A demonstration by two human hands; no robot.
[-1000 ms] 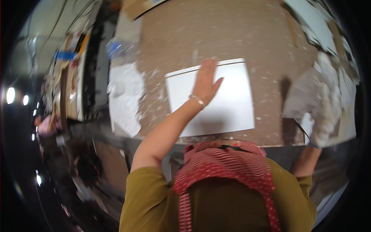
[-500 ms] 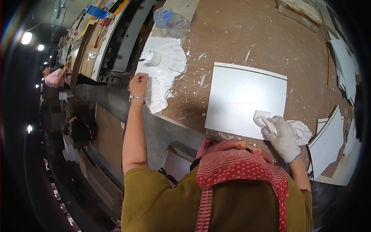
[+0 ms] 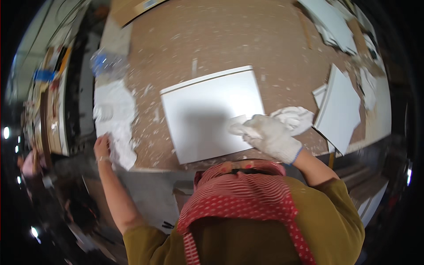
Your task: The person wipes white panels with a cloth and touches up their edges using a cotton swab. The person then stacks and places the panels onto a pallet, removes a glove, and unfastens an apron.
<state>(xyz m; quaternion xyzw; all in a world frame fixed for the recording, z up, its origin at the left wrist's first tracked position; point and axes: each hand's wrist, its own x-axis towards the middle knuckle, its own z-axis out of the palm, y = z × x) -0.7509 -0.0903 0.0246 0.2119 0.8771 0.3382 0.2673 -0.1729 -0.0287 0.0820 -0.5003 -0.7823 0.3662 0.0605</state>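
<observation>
A white rectangular panel (image 3: 207, 117) lies flat on the brown workbench (image 3: 247, 44) in front of me. My right hand (image 3: 269, 134), in a white glove, rests on the panel's near right corner and holds a white rag (image 3: 295, 118) that trails off the panel's right edge. My left hand (image 3: 102, 148) is bare, with a bracelet at the wrist. It grips the near edge of a crumpled white sheet (image 3: 115, 115) lying at the bench's left side. My red patterned head scarf (image 3: 240, 194) hides the bench's front edge below the panel.
A clear plastic bottle (image 3: 108, 64) lies beyond the crumpled sheet. More white panels (image 3: 340, 108) lean at the bench's right, with further pieces (image 3: 329, 22) at the far right. White flecks cover the bench. Another person (image 3: 28, 163) is at the far left.
My gloved right hand has slid left with the rag, further onto the panel. My left hand has drawn back to the near edge of the crumpled sheet. The view has tilted.
</observation>
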